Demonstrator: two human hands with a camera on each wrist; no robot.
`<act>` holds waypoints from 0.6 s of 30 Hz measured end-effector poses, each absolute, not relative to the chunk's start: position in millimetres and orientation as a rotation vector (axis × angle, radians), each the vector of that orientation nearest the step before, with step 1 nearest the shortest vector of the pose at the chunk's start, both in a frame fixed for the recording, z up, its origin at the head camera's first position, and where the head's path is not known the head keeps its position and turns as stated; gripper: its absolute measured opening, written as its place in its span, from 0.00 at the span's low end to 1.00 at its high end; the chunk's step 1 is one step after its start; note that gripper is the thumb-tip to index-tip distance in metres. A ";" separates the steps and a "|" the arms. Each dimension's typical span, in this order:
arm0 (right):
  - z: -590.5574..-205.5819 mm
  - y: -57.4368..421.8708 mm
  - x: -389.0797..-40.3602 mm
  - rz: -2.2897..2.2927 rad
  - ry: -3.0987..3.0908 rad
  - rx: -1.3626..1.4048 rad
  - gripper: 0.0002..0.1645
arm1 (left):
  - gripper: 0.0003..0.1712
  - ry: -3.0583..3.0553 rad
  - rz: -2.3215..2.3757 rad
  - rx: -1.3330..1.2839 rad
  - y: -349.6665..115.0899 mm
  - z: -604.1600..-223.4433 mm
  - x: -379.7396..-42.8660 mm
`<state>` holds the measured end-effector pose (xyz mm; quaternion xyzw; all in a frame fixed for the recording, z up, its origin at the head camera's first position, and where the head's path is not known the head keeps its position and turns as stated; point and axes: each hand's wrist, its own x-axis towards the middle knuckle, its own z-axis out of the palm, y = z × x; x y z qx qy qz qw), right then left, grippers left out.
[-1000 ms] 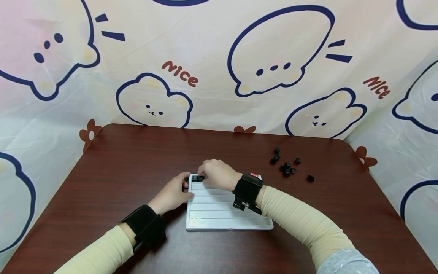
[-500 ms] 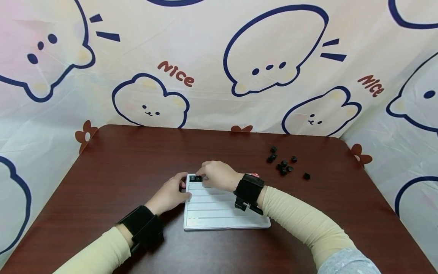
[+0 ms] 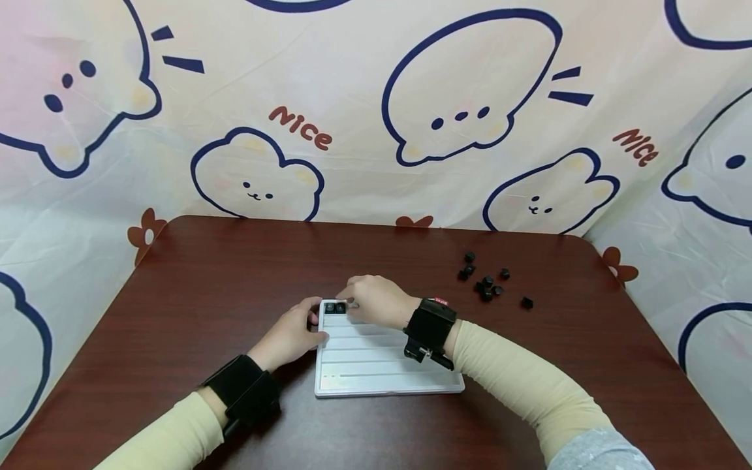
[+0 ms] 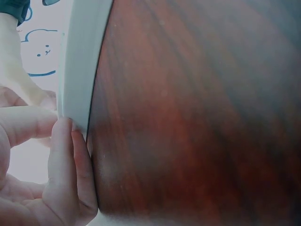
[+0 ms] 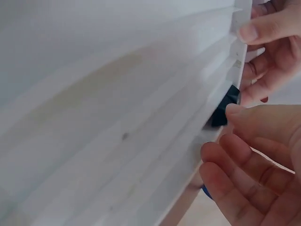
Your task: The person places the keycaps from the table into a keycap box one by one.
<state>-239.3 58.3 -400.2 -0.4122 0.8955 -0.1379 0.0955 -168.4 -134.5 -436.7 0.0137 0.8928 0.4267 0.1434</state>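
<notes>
A white ridged tray (image 3: pixel 388 375) lies on the table. Two small black blocks that look like keycaps (image 3: pixel 335 308) sit side by side in its top row, at the far left corner. My left hand (image 3: pixel 290 336) holds the tray's left side, thumb on the rim and fingers against the outer edge (image 4: pixel 83 66). Over the top row, my right hand (image 3: pixel 377 301) is beside the right-hand keycap. In the right wrist view its thumb touches a dark keycap (image 5: pixel 224 109), while the other fingers are loosely bent along the rim and hold nothing visible.
Several loose black keycaps (image 3: pixel 486 287) are scattered on the brown table (image 3: pixel 235 274), beyond the tray to the right. One keycap (image 3: pixel 527 303) lies apart from them. A printed cloth (image 3: pixel 352 78) hangs behind the table.
My right hand's fingers have eased slightly off the second keycap, which now shows more fully beside the first. The left hand keeps its hold. The whole head view has shifted slightly.
</notes>
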 end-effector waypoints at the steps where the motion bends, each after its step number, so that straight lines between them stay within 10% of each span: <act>1: -399.5 60.3 -239.7 -0.411 2.662 -1.227 0.16 | 0.40 2.574 1.229 0.042 -134.2 -436.5 -168.4; 18: -390.9 127.4 -240.2 -0.377 2.635 -1.513 0.25 | 0.41 2.602 1.203 0.084 -129.9 -432.8 -163.1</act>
